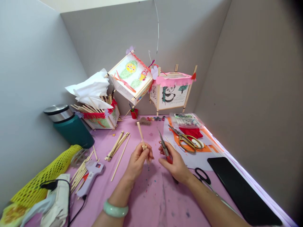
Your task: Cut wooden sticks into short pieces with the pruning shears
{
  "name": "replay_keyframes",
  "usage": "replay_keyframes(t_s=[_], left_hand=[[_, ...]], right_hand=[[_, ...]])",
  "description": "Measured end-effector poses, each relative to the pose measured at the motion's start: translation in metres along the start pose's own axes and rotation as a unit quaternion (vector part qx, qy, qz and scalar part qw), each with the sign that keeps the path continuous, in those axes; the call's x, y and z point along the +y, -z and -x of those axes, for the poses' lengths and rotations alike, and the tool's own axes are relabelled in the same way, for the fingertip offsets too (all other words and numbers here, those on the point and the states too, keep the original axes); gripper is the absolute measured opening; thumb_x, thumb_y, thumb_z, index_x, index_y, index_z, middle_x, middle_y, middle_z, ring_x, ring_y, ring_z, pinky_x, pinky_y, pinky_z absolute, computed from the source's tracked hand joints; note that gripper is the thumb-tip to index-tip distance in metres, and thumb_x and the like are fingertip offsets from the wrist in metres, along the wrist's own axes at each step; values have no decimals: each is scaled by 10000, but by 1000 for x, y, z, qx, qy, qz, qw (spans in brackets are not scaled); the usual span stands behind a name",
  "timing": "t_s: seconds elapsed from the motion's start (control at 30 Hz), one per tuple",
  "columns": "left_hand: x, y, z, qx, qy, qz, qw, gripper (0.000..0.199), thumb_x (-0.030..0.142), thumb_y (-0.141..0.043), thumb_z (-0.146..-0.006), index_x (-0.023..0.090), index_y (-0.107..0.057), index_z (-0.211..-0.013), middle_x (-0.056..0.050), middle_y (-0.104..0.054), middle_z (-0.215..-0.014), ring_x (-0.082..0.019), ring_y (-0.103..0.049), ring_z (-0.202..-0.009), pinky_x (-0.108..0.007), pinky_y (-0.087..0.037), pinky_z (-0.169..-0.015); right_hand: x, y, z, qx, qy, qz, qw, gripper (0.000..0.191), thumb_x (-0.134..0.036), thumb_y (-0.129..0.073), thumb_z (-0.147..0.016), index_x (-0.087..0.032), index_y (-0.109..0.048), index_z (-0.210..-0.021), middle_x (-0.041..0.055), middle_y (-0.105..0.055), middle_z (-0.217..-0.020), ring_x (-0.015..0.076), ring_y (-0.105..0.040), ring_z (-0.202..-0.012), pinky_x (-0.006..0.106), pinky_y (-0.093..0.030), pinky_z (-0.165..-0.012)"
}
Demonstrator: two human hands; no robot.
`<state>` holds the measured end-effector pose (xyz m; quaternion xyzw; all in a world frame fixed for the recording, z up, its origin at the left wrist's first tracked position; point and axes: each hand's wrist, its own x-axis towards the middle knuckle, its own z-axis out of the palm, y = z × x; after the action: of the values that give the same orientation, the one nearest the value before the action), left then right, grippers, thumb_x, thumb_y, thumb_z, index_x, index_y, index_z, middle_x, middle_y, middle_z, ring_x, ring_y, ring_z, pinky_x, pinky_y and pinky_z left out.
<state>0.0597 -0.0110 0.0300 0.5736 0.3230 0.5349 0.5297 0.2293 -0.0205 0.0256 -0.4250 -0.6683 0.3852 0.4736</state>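
Note:
My left hand [137, 160] pinches a thin bamboo stick [141, 135] upright between thumb and fingers, and a small pale piece shows at the grip. My right hand [174, 161] holds small red-handled cutters [165, 150] with the steel jaws pointing up and away from me. The two hands sit close together, a short gap apart, above a pink table cover [151, 192]. A jade bangle [115, 208] circles my left wrist. Loose bamboo sticks [115, 146] lie just ahead of my left hand.
Gold-handled scissors [188, 142] lie on orange and red paper at the right, and black-handled scissors [202, 176] lie by my right forearm. A hot glue gun [92, 178], a green canister [72, 130], a black board [243, 189] and paper lanterns [171, 91] surround the work area, within grey walls.

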Motion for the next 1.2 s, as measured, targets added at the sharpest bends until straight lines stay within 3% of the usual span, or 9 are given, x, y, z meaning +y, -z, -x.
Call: replay_keyframes(t_s=[0.37, 0.63, 0.9, 1.2], left_hand=[[-9, 4, -6, 37, 15, 1, 999, 199, 388, -482, -894, 190, -500, -891, 41, -484, -695, -99, -478, -620, -238, -399, -629], [-7, 5, -7, 14, 11, -18, 1000, 194, 375, -461, -903, 183, -481, -917, 25, -544, -711, -113, -518, -620, -283, -444, -675], [-12, -3, -11, 20, 7, -40, 999, 241, 417, -459, -899, 178, -485, -914, 41, -462, -656, -105, -439, -588, -234, -346, -552], [-12, -4, -10, -12, 15, -39, 999, 247, 414, -416, -920, 179, -485, -892, 37, -462, -664, -103, -448, -575, -244, -361, -543]], right_hand=[[2, 0, 0, 1, 8, 4, 1000, 498, -207, -580, -751, -181, -432, -1226, 68, -547, -1040, 186, -559, -948, 339, -459, -863], [4, -2, 0, -4, 17, 8, 1000, 504, -198, -584, -755, -204, -425, -1233, 63, -549, -1049, 184, -558, -956, 336, -460, -867], [-1, 0, -1, -9, 12, 20, 1000, 509, -208, -576, -750, -184, -424, -1234, 70, -548, -1059, 184, -557, -949, 344, -450, -884], [-2, -1, -1, -13, 17, 17, 1000, 512, -195, -574, -744, -177, -425, -1234, 87, -545, -1107, 194, -553, -995, 359, -437, -913]])
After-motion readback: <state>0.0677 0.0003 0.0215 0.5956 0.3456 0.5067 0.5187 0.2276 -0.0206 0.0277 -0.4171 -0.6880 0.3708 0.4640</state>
